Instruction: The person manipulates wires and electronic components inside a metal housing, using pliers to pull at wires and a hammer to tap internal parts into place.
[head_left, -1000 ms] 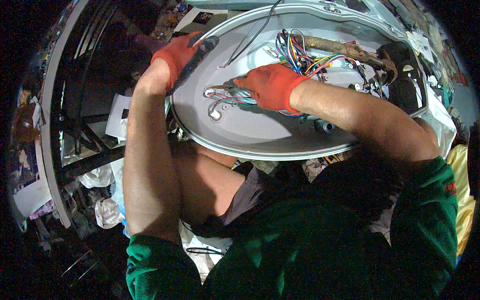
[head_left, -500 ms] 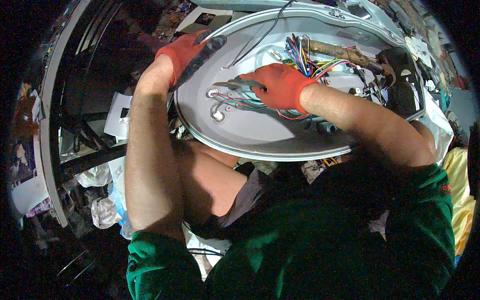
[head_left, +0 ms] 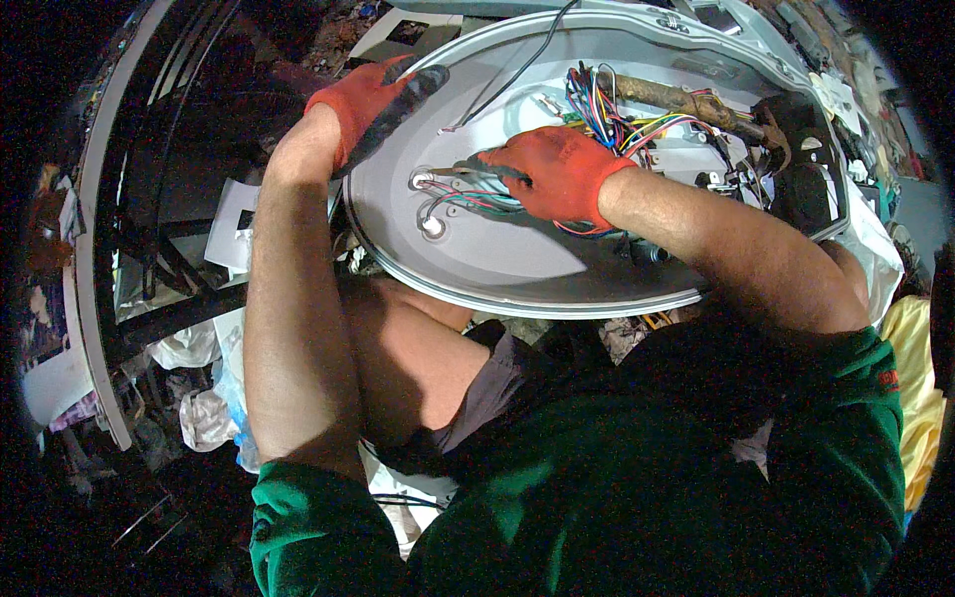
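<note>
Over the left rim of the grey shell (head_left: 487, 263), the left hand (head_left: 363, 107) grips; the right hand (head_left: 559, 174) grasps a slim tool (head_left: 460, 169) beside the far-left white connector (head_left: 421, 181), apparently working on it. Next calls for careful tip placement clear of wires (head_left: 487, 201).

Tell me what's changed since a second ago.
The right hand has drawn back slightly rightward from the upper white fitting, so more of its slim tool shows. Nothing was visibly taken hold of or let go. The left hand stays at the grey housing's left rim.
</note>
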Demonstrator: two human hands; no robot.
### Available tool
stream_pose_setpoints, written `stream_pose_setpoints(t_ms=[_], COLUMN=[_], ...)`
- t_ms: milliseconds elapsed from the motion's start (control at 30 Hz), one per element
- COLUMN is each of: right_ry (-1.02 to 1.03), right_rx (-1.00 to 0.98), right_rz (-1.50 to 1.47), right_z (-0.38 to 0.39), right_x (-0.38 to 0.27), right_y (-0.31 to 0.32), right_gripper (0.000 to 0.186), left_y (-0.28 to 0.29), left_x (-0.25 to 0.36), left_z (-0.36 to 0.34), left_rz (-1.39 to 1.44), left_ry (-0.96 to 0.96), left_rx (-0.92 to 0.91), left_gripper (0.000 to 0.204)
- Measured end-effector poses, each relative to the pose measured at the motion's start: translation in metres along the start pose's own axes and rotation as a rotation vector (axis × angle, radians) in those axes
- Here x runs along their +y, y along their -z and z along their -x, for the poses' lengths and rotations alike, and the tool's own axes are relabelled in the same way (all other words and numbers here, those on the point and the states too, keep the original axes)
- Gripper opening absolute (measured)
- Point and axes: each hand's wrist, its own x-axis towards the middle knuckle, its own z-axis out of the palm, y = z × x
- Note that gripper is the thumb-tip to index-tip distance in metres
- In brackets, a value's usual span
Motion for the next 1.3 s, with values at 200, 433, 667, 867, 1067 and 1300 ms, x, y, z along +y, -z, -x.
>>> stream_pose_setpoints(t_ms=[200,433,667,867,1067,1300], right_ry=[0.02,0.005,-0.078,-0.029,-0.015,-0.021], right_rx=[0.046,-0.025,0.008,0.029,-0.015,0.021], right_rz=[0.02,-0.014,-0.121,-0.061,-0.038,-0.057], right_z=[0.001,-0.01,0.0,0.003,0.002,0.002], right_x=[-0.003,-0.01,-0.003,0.002,-0.004,-0.001], right_y=[-0.003,-0.003,0.009,0.0,0.006,0.001], right_gripper=[0.038,0.038,0.041,0.044,0.04,0.04], left_y=[-0.006,-0.003,0.005,0.0,0.003,0.0], left_x=[0.001,0.013,0.025,0.005,0.008,-0.005], left_z=[0.002,0.0,0.011,-0.003,-0.008,-0.007], left_rz=[-0.087,-0.082,-0.107,-0.178,-0.138,-0.095], left_ry=[0.016,0.035,0.121,0.092,0.161,-0.013], left_rx=[0.015,0.011,0.013,-0.013,-0.093,-0.004], left_gripper=[0.05,0.055,0.051,0.051,0.052,0.052])
